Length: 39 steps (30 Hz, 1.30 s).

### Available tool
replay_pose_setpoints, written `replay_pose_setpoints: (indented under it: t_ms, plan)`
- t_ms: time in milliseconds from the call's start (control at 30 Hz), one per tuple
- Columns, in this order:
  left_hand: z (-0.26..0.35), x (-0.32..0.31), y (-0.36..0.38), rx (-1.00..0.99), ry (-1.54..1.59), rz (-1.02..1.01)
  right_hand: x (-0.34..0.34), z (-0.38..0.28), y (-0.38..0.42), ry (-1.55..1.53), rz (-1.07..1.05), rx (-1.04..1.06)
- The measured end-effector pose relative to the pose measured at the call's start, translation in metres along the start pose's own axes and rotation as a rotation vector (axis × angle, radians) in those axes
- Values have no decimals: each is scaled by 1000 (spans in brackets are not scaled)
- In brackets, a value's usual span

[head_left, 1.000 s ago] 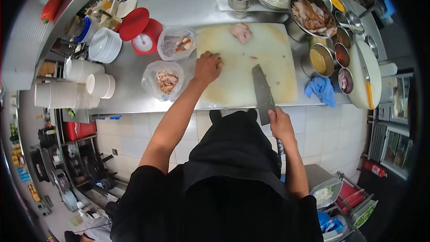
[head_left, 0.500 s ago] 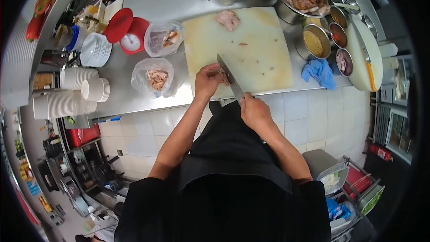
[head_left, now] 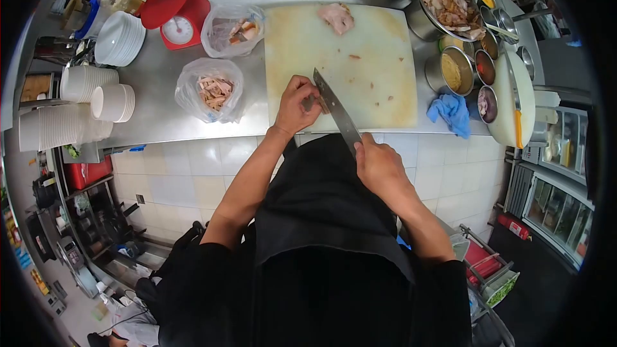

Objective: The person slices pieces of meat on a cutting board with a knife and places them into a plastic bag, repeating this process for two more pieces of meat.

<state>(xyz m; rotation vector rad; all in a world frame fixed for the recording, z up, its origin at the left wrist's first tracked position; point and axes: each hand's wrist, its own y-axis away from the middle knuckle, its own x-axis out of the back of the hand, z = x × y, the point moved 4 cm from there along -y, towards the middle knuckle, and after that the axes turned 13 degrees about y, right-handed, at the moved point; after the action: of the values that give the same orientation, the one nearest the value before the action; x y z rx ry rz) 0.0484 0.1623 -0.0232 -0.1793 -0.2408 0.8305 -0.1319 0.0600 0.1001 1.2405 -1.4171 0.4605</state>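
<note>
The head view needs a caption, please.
Right hand holds a kitchen knife beside meat in the left hand, over a cutting board.

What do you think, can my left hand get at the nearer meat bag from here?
Probably yes: the nearer bag lies open left of the board, and nothing seems to stand between it and your left hand, though that hand is busy with meat beside the knife.

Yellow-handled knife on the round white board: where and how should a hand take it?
I'd take the yellow-handled knife by its yellow handle, coming from the counter's near edge. The handle points that way, at the near rim of the round white board, while the blade points away.
</note>
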Motion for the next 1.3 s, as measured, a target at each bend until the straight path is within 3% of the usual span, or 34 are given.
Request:
replay_pose_setpoints:
  t_ms: [167,433,667,800,1000,1200,1300]
  plan:
    - [-1,-1,-1,-131,-62,2,11,-6,-9,-9,-66,22]
    - [-3,1,-2,-134,-45,-12,11,-15,-51,100,-233,45]
    - [1,2,1,-76,-25,-4,-54,-14,-48,46,-57,-64]
    - [6,25,6,-159,-226,-69,-34,-3,-54,51,47,9]
    - [9,35,11,-156,-318,-45,-19,-12,-33,30,-27,17]
    - [0,25,6,-182,-359,-175,-22,-25,-29,76,-106,31]
    - [4,26,7,-249,-352,-106,-47,-29,-42,88,-28,5]
